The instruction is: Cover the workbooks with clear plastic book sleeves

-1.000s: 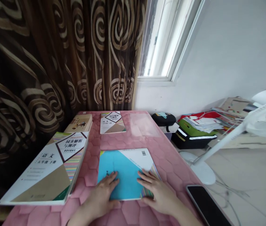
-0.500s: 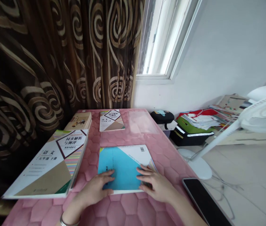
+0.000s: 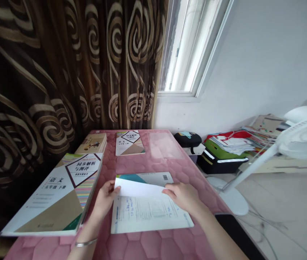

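Note:
A thin blue-and-white workbook lies on the pink padded table cover. Its cover is lifted from the near side and bent back, showing a white inner face. Below it a printed page with blue handwriting is exposed. My left hand pinches the cover's left end, thumb on top. At the right end, my right hand grips the same cover between thumb and fingers. A silver bracelet circles my left wrist.
Left stands a stack of large workbooks, with smaller books behind. Another booklet lies at the far end. A dark phone rests by the right edge. A white fan, cables and bags occupy the floor side.
Both hands lay spread flat on the closed blue cover before. Now they have closed on it and lifted it away from me, uncovering the written page. The view has tilted slightly.

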`<state>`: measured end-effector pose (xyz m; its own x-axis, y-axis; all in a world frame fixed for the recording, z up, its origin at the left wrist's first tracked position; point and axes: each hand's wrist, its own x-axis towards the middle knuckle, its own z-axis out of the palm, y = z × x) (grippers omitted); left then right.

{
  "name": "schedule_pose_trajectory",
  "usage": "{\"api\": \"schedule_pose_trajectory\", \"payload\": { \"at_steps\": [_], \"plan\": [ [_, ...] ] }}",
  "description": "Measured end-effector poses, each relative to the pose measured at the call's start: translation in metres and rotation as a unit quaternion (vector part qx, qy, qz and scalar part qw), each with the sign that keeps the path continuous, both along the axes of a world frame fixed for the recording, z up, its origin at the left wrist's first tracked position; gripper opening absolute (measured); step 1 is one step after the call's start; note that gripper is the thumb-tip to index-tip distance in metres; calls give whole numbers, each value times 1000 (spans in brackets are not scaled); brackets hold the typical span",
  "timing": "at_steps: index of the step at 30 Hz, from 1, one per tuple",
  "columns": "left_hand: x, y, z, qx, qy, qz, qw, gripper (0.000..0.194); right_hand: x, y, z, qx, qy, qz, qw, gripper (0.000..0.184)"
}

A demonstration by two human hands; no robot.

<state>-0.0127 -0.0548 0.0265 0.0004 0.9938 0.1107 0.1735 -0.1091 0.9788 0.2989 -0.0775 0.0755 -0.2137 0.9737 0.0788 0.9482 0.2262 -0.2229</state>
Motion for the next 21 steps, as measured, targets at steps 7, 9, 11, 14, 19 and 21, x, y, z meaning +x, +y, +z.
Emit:
{"api": "schedule_pose_trajectory", "payload": {
  "at_steps": [7,9,11,14,19,21],
  "plan": [
    [13,38,-9,-17,37,120,992,25,-39,30,3,221,26,33,974,29],
    [19,48,-7,-27,83,136,987,21,-63,34,-6,232,42,82,968,37],
    [23,56,-5,-39,133,150,979,16,-85,37,-19,211,45,120,969,43],
    [23,64,-4,-54,171,167,969,10,-106,44,-41,167,41,122,977,46],
    [18,96,-7,-85,189,223,953,20,-110,50,-64,155,40,78,984,48],
    [19,120,-5,-103,187,228,950,19,-108,49,-67,185,40,69,980,50]
  ]
}}
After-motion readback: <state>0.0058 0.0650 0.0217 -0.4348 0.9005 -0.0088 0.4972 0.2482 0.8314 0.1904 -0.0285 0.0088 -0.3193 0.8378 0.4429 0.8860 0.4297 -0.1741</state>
